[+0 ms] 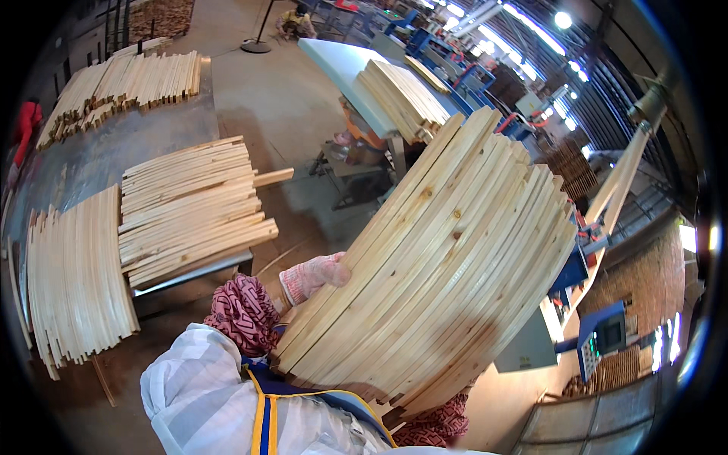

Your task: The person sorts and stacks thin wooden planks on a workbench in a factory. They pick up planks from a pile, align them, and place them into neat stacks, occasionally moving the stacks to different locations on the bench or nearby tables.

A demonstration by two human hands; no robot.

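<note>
A wide stack of pale wooden strips (447,250) is held up close against my body, slanting from lower left to upper right. Its ends are uneven, and a few strips carry dark knots. My left hand (315,277), in a pinkish-white knitted glove, grips the stack's left side, with part of the hand hidden by the wood. Only the patterned red sleeve (440,425) of my right arm shows below the stack's lower edge. The wood covers my right hand.
Left of me, a metal table (178,129) bears several piles of strips, including a near pile (80,277). Ahead, a pale machine table (345,64) holds more strips. To the right stands a control panel (603,341). A person (296,23) crouches far off; a red sleeve (29,125) shows at far left.
</note>
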